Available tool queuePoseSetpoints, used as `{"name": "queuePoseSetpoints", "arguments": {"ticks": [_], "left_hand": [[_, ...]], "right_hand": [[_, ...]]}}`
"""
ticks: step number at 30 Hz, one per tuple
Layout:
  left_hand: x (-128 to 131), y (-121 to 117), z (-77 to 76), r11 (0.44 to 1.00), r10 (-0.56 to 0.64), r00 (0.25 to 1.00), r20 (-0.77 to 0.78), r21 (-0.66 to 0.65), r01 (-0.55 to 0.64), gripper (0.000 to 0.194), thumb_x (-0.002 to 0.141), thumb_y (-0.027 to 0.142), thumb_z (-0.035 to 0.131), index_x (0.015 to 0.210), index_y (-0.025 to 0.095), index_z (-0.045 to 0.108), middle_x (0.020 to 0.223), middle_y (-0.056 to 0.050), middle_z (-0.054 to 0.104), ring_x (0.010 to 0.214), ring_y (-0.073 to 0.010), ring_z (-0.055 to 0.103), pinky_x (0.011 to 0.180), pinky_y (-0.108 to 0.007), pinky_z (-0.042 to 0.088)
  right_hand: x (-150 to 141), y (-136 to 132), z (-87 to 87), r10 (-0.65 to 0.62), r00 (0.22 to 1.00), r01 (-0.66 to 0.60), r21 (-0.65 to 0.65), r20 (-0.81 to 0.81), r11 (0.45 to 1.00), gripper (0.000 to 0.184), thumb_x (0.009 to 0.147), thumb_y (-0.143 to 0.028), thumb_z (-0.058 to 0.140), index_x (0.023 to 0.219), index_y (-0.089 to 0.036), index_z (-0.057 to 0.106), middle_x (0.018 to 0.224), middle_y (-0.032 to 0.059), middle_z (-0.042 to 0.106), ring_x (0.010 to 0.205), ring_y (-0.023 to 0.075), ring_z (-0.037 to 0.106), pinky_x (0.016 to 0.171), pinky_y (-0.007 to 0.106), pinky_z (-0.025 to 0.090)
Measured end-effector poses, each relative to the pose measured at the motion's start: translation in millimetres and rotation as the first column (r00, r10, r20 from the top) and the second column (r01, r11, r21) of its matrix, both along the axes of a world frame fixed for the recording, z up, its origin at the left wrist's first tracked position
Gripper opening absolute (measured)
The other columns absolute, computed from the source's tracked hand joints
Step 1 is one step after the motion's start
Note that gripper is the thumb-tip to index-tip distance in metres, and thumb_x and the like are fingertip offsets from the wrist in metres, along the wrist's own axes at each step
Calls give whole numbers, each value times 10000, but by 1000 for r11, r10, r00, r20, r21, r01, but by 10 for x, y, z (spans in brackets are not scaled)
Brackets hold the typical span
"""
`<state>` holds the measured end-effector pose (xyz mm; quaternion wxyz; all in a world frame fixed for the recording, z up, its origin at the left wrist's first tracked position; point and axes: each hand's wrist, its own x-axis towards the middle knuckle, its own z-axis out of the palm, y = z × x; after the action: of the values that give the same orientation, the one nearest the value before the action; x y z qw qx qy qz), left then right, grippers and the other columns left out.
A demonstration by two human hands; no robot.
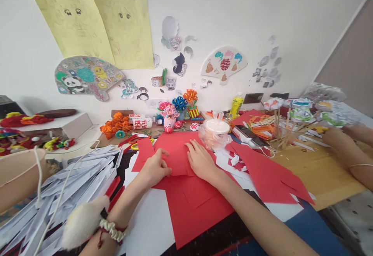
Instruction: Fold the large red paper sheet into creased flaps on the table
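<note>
A folded red paper [175,156] lies in front of me on larger red sheets [189,217]. At its left side my left hand [154,168] is curled, with thumb and fingers at the paper's edge. My right hand [201,158] rests flat on the right side of the paper, fingers stretched out. White paper [151,221] lies beneath the red sheets on the left. A scrunchie [112,230] and a red cord circle my left wrist. Yellow-handled scissors [140,144] lie just beyond the left hand.
White paper strips [84,182] are heaped at left. A lidded cup [215,127] in plastic stands beyond my right hand, near a phone [252,136]. Red paper [271,174], thin sticks [284,131] and another person's arm [346,151] are at right. Handmade flowers [169,112] line the wall.
</note>
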<state>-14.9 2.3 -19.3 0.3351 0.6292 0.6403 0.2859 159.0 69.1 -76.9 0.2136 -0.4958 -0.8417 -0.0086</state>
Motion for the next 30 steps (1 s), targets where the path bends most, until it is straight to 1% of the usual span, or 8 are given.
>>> {"name": "queuePoseSetpoints", "arguments": {"ticks": [7, 10, 13, 17, 23, 25, 28, 30], "left_hand": [[-182, 73, 48, 995, -25, 999, -20, 93, 27, 292, 666, 310, 551, 934, 210, 497, 542, 71, 555, 554, -137, 532, 539, -233, 379], [-331, 141, 105, 972, 131, 971, -201, 218, -86, 271, 747, 319, 487, 996, 211, 492, 632, 44, 612, 624, -145, 570, 587, -238, 395], [-465, 178, 139, 939, 320, 835, -448, 264, -219, 260, 774, 271, 464, 1022, 199, 493, 738, -3, 659, 763, -186, 601, 651, -265, 400], [-512, 131, 120, 912, 409, 727, -551, 281, -300, 307, 778, 220, 445, 1075, 162, 492, 866, -107, 655, 889, -285, 580, 663, -336, 401], [-392, 50, 104, 852, 511, 410, -756, 509, -123, 304, 787, 181, 434, 1075, 129, 516, 1008, -166, 572, 989, -316, 506, 755, -388, 397], [-277, 60, 92, 871, 443, 496, -747, 490, -40, 279, 799, 167, 420, 1052, 146, 536, 1000, -137, 577, 963, -282, 519, 783, -374, 390], [-13, 81, 14, 922, 205, 718, -666, 376, 86, 213, 842, 249, 420, 977, 198, 578, 987, -77, 604, 942, -227, 538, 785, -323, 392], [166, 85, -71, 938, 80, 758, -647, 307, 163, 240, 844, 333, 447, 979, 198, 592, 998, -80, 610, 953, -237, 531, 787, -337, 385]], "right_hand": [[10, -16, 59, 45, 997, -43, 21, -67, 999, 348, 902, -174, 332, 1209, -130, 489, 1252, 142, 490, 1186, 229, 437, 973, 348, 358], [25, -19, 112, 104, 992, -101, 37, -77, 994, 279, 906, -170, 345, 1052, -166, 583, 1050, 100, 583, 982, 204, 553, 851, 316, 425], [40, -16, 141, 127, 988, -124, 40, -92, 992, 218, 900, -203, 404, 924, -182, 620, 944, 70, 594, 866, 191, 573, 755, 300, 439], [52, -4, 138, 142, 978, -139, 26, -153, 990, 136, 864, -228, 505, 928, -185, 617, 933, 56, 595, 871, 195, 571, 758, 304, 437], [59, 51, 108, 146, 956, -159, -32, -256, 987, 169, 804, -231, 604, 968, -194, 616, 957, 58, 581, 947, 214, 535, 816, 332, 427], [53, 75, 94, 145, 941, -171, -60, -307, 984, 167, 794, -235, 613, 956, -201, 627, 953, 56, 582, 954, 212, 531, 828, 341, 424], [41, 109, 84, 140, 887, -206, -108, -439, 973, 165, 806, -195, 570, 958, -196, 634, 939, 54, 596, 889, 184, 559, 800, 325, 443], [39, 133, 85, 135, 827, -251, -143, -546, 958, 192, 815, -156, 517, 963, -187, 636, 929, 51, 617, 811, 158, 581, 750, 298, 463]]}}
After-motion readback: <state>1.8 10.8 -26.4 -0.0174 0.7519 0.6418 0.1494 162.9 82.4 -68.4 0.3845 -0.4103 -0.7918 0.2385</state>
